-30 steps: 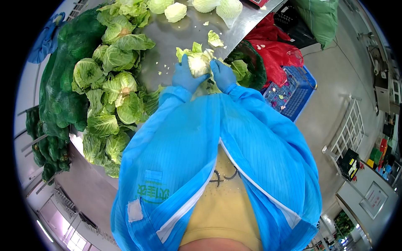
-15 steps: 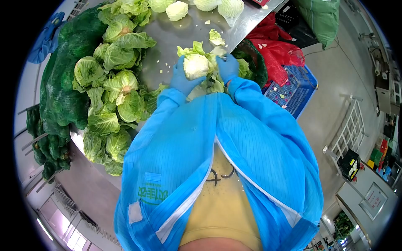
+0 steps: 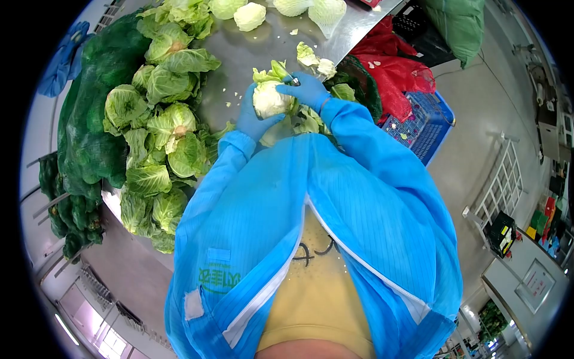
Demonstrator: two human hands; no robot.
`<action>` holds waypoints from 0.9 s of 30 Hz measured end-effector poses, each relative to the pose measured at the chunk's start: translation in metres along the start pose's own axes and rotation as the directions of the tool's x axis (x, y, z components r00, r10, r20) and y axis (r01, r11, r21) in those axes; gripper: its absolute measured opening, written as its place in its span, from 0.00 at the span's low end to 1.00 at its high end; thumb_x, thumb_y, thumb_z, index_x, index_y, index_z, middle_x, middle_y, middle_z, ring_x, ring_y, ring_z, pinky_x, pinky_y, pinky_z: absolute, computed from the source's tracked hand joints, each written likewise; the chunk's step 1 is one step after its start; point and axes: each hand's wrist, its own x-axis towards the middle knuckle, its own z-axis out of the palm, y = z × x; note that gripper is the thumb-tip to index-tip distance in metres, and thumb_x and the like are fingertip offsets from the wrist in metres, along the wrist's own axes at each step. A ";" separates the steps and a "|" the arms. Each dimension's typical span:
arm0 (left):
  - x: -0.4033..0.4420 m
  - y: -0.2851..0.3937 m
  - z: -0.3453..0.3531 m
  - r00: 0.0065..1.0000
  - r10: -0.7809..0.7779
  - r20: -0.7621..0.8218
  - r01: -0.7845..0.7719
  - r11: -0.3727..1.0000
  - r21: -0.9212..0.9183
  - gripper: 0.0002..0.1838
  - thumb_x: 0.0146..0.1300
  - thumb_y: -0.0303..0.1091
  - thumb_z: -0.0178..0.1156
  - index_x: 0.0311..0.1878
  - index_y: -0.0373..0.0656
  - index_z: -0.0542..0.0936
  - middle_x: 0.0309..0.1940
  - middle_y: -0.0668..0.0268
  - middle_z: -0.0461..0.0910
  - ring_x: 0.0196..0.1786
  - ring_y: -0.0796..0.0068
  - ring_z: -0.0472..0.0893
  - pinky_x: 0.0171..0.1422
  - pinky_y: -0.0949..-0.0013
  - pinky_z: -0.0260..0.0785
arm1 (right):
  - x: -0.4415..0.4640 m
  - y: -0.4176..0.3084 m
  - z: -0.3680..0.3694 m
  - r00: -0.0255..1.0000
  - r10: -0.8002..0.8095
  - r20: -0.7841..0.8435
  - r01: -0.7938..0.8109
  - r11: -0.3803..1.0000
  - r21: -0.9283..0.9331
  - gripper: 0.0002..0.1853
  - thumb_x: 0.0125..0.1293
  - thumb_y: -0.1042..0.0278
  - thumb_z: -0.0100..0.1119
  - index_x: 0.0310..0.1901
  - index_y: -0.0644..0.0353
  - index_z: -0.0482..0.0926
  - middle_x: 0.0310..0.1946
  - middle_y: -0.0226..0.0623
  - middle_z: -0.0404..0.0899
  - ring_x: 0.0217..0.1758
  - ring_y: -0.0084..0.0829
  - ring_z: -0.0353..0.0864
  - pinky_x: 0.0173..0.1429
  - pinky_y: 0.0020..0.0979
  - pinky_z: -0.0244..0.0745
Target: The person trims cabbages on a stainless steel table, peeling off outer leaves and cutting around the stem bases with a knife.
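Note:
A pale, trimmed cabbage (image 3: pixel 270 100) with loose green leaves on its far side sits between my two hands over the metal table. My left hand (image 3: pixel 253 116), in a blue glove, is wrapped round its left and near side. My right hand (image 3: pixel 310 91), gloved too, is closed at the cabbage's right upper edge. A small knife (image 3: pixel 294 81) appears to be in its fingers, with only a short dark and silvery part showing. Cut leaves (image 3: pixel 307 122) lie beneath the right hand, and a pale cut piece (image 3: pixel 326 67) lies beyond it.
Untrimmed cabbages (image 3: pixel 170 125) are piled on the left beside green mesh sacks (image 3: pixel 104 102). Pale cabbage heads (image 3: pixel 250 17) stand at the far side of the metal table (image 3: pixel 239 57). To the right are a red mesh bag (image 3: pixel 394 75) and a blue crate (image 3: pixel 439 128).
My right hand has moved left, from beside the cabbage onto its upper edge. The cabbage and my left hand have shifted slightly left. A pale cut piece now lies near the table's edge.

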 end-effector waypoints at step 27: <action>0.004 0.034 -0.007 0.946 0.198 0.256 -0.293 0.860 0.419 0.54 0.32 0.37 0.77 0.68 0.52 0.61 0.65 0.52 0.60 0.66 0.51 0.63 0.69 0.58 0.58 | 0.013 -0.036 -0.021 0.860 -0.464 -0.214 0.279 0.777 -0.564 0.11 0.57 0.57 0.60 0.37 0.51 0.76 0.32 0.35 0.76 0.32 0.40 0.78 0.35 0.37 0.73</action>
